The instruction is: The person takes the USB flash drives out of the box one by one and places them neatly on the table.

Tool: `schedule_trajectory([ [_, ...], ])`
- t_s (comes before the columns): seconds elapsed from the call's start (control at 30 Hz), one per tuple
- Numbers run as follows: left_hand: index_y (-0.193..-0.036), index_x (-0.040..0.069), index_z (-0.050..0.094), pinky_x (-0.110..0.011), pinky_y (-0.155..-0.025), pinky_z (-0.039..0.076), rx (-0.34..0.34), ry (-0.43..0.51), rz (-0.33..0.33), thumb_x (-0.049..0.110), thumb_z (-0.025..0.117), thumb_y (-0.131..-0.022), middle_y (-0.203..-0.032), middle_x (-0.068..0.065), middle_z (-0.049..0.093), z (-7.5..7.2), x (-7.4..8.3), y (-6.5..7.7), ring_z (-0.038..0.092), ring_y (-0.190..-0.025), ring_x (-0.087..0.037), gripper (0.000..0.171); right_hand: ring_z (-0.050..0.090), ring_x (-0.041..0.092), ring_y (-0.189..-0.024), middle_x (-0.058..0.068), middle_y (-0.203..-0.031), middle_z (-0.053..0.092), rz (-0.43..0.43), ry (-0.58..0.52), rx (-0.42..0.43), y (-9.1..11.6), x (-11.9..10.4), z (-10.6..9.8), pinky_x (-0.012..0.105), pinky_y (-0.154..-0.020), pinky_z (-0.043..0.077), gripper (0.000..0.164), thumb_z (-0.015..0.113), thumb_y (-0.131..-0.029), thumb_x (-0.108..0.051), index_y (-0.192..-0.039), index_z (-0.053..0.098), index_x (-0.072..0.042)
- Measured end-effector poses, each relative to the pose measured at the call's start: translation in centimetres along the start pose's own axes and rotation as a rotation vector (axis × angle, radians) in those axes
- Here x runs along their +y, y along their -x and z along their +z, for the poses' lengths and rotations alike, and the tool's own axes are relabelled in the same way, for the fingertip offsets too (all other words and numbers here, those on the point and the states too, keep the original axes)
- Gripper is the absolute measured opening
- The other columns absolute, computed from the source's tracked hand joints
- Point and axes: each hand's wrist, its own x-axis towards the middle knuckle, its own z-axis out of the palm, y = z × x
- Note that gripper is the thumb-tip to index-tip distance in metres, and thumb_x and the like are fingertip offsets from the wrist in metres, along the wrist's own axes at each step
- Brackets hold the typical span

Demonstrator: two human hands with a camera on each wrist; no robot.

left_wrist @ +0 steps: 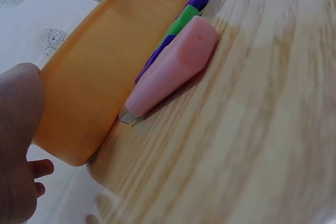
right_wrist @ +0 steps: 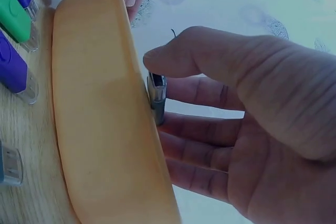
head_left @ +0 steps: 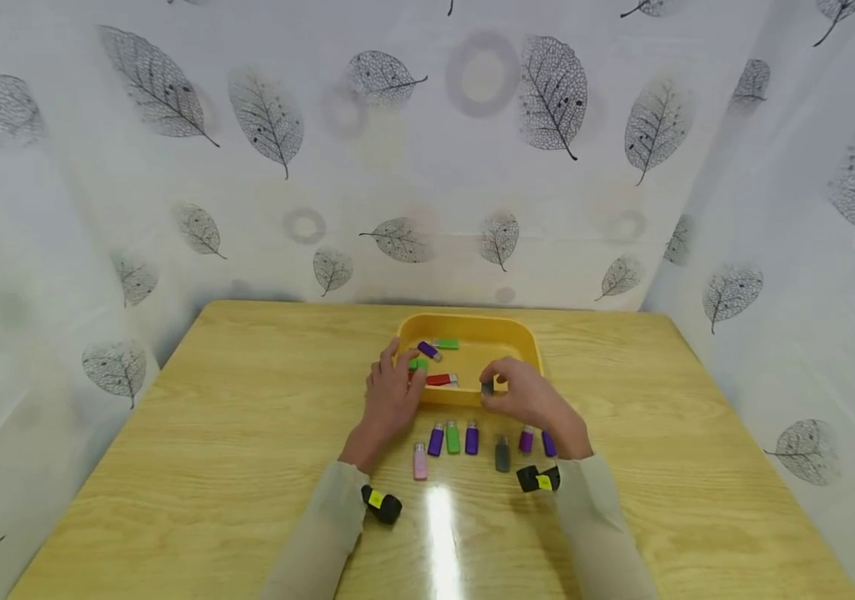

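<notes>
My right hand (head_left: 523,393) pinches a dark grey USB flash drive (right_wrist: 157,98) between thumb and fingers, right at the front rim of a yellow plastic bin (head_left: 472,400). The bin's front left corner is in the grip of my left hand (head_left: 392,400), its thumb over the rim. Inside lie a purple flash drive (head_left: 429,350), green ones (head_left: 447,344) and a red one (head_left: 441,380). In front of the bin stands a loose row on the table: a pink drive (head_left: 419,461), a green drive (head_left: 453,437), a grey drive (head_left: 502,454) and several purple ones (head_left: 472,437).
The bin is on a light wooden table (head_left: 247,450), near its back edge. A white curtain with leaf prints (head_left: 412,175) hangs behind and along both sides. Black wrist straps with yellow marks (head_left: 382,504) are on both forearms.
</notes>
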Motion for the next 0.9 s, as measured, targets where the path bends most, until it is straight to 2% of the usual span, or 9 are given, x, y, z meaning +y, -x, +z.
schedule_trajectory([
  [0.27, -0.14, 0.01, 0.049, -0.06, -0.106, 0.03, -0.026, -0.015, -0.016, 0.035, 0.043, -0.102, -0.16, -0.018, 0.021, -0.1, 0.4, 0.1, 0.035, -0.13, -0.044, 0.046, 0.058, 0.034, -0.105, 0.012, -0.114, 0.064, -0.042, 0.072, 0.002, 0.4, 0.0, 0.1, 0.048, -0.09, 0.05, 0.028, 0.073, -0.084, -0.011, -0.11, 0.067, -0.002],
  [0.47, -0.141, 0.012, 0.048, -0.058, -0.109, 0.028, -0.033, -0.033, -0.038, 0.036, 0.041, -0.102, -0.161, -0.015, 0.019, -0.3, 0.4, 0.0, 0.034, -0.131, -0.041, 0.046, 0.059, 0.028, -0.098, 0.01, -0.116, 0.062, -0.025, 0.143, 0.021, 0.6, -0.5, 0.3, 0.043, -0.085, 0.052, 0.029, 0.076, -0.082, -0.016, -0.108, 0.067, -0.006],
  [0.67, -0.14, 0.011, 0.049, -0.059, -0.108, 0.028, -0.033, -0.018, -0.03, 0.036, 0.043, -0.102, -0.161, -0.016, 0.02, -0.2, 0.4, 0.0, 0.034, -0.131, -0.042, 0.045, 0.059, 0.026, -0.096, 0.01, -0.115, 0.061, -0.017, 0.222, 0.03, 0.8, -0.9, 0.5, 0.041, -0.082, 0.053, 0.031, 0.079, -0.082, -0.018, -0.108, 0.068, -0.006],
  [0.9, -0.141, 0.012, 0.048, -0.058, -0.11, 0.027, -0.034, -0.02, -0.036, 0.036, 0.042, -0.102, -0.161, -0.015, 0.018, -0.3, 0.5, -0.1, 0.033, -0.131, -0.041, 0.045, 0.057, 0.023, -0.092, 0.01, -0.109, 0.062, -0.082, 0.294, 0.058, 1.5, -1.0, 0.5, 0.038, -0.079, 0.053, 0.028, 0.079, -0.08, -0.017, -0.103, 0.069, -0.006],
])
